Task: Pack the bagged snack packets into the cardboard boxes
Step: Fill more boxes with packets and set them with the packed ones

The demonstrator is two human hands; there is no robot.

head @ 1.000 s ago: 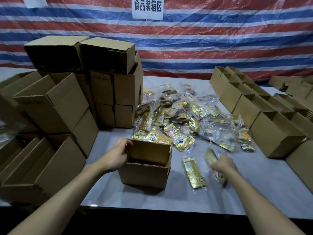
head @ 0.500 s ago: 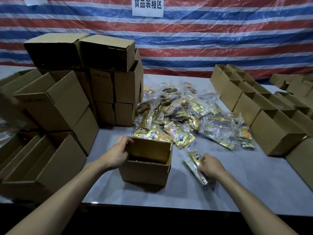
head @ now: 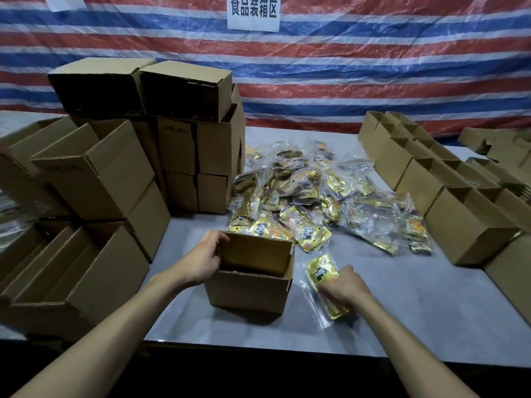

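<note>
Left hand (head: 205,261) grips the box (head: 250,291) by its left wall. Right hand (head: 343,287) clamps the snack bag (head: 321,271) just right of it: better lift it over the rim, then lay it flat.

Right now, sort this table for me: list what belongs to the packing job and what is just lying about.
Job: open box, gripped by the left hand; bag of packets in the right hand; pile of bagged packets.
Lying about: stacked boxes; row of open boxes on the right; paper sign; striped tarp.
</note>
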